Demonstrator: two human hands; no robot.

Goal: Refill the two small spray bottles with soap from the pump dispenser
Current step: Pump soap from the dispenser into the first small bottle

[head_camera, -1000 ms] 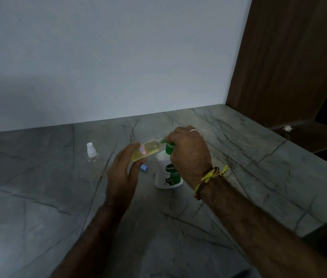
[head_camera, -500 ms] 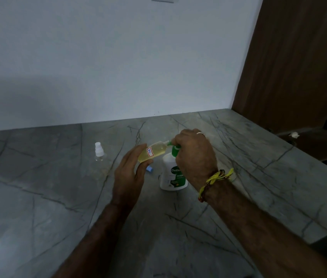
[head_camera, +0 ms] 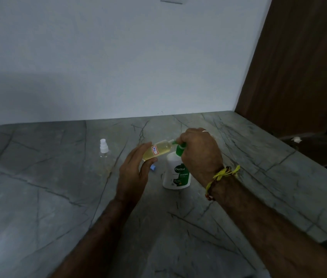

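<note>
1. Two small bottles are in play: one, held tilted with its mouth at the green spout of the soap dispenser [head_camera: 177, 174], looks nearly full of yellow soap; the other [head_camera: 104, 149] stands capped well left of the dispenser.
2. Left hand [head_camera: 133, 173] cradles the tilted bottle [head_camera: 157, 150] by its lower body, fingers loosely round it.
3. Right hand [head_camera: 197, 152] is curled over the pump head.
4. Light, thin plastic, likely slippery if soapy: hold mid-body, gently.
5. A blue cap [head_camera: 153, 168] lies just left of the dispenser.
</note>
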